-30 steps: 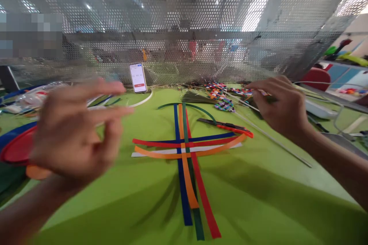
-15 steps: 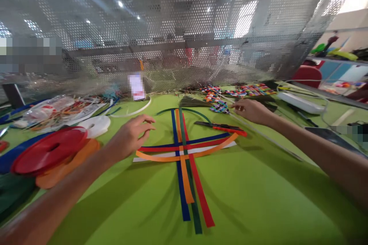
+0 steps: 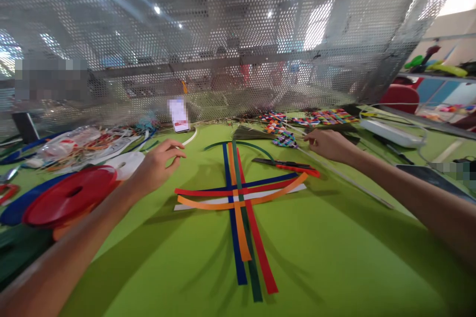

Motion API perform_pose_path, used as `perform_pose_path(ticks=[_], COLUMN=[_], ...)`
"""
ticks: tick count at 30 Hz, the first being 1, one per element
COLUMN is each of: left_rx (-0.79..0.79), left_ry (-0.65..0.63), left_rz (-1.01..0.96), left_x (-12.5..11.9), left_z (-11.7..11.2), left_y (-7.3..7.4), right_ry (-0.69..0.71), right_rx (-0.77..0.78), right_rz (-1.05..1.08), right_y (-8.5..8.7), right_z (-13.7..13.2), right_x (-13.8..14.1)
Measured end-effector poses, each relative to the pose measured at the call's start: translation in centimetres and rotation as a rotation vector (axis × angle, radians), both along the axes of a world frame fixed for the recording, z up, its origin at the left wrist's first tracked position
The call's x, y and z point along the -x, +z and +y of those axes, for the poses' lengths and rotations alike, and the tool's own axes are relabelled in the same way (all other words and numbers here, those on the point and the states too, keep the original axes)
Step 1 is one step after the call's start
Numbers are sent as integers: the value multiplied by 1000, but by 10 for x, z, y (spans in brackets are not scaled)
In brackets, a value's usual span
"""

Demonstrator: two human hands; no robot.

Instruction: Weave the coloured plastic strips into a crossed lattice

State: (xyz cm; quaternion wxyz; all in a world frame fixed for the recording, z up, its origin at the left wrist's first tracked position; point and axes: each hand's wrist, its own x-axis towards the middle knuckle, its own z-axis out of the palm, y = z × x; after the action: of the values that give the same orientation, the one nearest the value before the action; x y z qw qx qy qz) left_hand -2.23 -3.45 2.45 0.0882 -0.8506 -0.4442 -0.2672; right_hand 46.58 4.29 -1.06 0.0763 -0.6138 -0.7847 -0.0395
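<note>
Several flat coloured strips cross one another in a woven cross on the green table. A blue strip (image 3: 234,237), an orange strip (image 3: 243,242), a green strip (image 3: 256,277) and a red strip (image 3: 264,252) run lengthwise. Crossing them are blue, red, white and orange strips, one being a curved orange strip (image 3: 201,205). My left hand (image 3: 158,166) hovers left of the cross, fingers bent and apart, holding nothing. To the right and farther back, my right hand (image 3: 329,143) is beside a small woven piece (image 3: 284,139), its fingers loosely bent and apparently empty.
Scissors (image 3: 290,165) with red-orange handles lie behind the cross, to the right. A red strip roll (image 3: 70,195) and other rolls are at left, near strip scraps and a plastic bottle (image 3: 69,143). A phone (image 3: 179,116) leans by the perforated metal panel (image 3: 230,20).
My left hand has drawn back leftward, away from the strip ends. My right hand has shifted only slightly to the right. The woven cross looks the same.
</note>
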Motion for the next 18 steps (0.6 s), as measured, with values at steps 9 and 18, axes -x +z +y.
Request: perform_pose_path(ticks=[9,18], left_rx=[26,57], left_ry=[23,41], left_rz=[1,6], left_x=[9,12], left_z=[5,10], left_y=[-4,-12], right_ry=[-188,-316], right_rx=[-36,-11], right_rz=[50,91], right_y=[3,5], right_z=[4,5], right_x=[-15,-22])
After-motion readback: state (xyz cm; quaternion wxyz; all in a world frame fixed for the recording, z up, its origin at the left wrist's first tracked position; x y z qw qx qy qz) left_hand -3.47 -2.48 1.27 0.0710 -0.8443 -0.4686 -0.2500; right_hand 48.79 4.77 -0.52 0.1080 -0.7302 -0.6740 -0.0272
